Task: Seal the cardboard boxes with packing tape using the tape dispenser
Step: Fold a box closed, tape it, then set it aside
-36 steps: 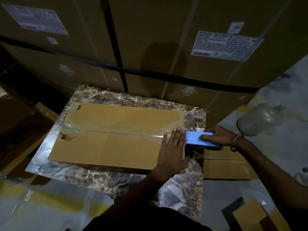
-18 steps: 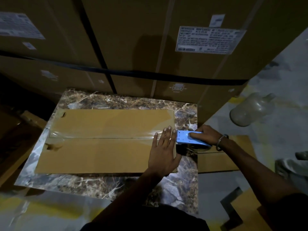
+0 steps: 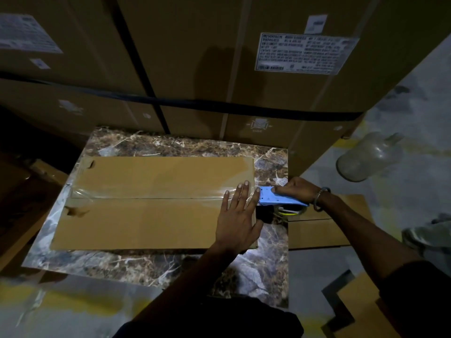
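Head view, looking down: a flat cardboard box [image 3: 156,203] lies on a brown marble-patterned slab [image 3: 170,267], its two top flaps meeting along a centre seam that runs left to right. A strip of clear packing tape [image 3: 151,192] covers this seam from the box's left end to its right edge, with wrinkles at the left end. My left hand [image 3: 238,215] lies palm down on the right end of the box, fingers straight and slightly spread, pressing on the tape at the seam. My right hand [image 3: 295,190], with a bracelet [image 3: 321,198] at the wrist, grips the blue tape dispenser [image 3: 278,198] from above, fingers curled over its body. The dispenser sits just past the box's right edge, its front end touching my left fingertips. A second cardboard box [image 3: 317,230] lies lower, beside the slab on the right. Large strapped cartons [image 3: 219,69] bearing a printed label [image 3: 302,53] stand behind the slab. A clear glass jug [image 3: 368,157] lies on the floor to the right.
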`<control>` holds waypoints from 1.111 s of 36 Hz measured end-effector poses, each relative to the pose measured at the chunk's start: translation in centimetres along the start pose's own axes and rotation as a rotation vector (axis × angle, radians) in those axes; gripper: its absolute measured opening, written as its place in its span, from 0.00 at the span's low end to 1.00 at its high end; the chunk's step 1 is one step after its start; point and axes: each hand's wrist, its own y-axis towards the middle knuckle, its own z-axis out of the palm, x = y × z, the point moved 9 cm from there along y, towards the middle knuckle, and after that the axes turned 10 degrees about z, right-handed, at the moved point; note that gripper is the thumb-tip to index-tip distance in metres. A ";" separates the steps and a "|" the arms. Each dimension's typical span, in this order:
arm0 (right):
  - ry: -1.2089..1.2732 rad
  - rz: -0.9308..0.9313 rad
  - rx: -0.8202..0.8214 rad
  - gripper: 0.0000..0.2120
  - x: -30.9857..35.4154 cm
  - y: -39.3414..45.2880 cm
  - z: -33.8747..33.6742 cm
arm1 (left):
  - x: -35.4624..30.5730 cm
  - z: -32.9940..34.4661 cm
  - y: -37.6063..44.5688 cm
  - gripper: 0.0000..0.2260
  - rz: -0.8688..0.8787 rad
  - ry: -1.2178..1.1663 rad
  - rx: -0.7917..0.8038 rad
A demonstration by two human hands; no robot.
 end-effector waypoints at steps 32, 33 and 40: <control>-0.150 0.186 -0.589 0.21 -3.8 -4.4 8.1 | -1.7 1.0 0.3 0.31 0.127 0.085 0.139; -0.163 0.204 -0.585 0.22 -3.7 -4.3 9.0 | -1.8 1.1 0.5 0.31 0.139 0.077 0.155; -0.221 0.213 -0.411 0.16 -3.1 -3.8 13.7 | -2.4 1.7 0.8 0.32 0.158 0.088 0.233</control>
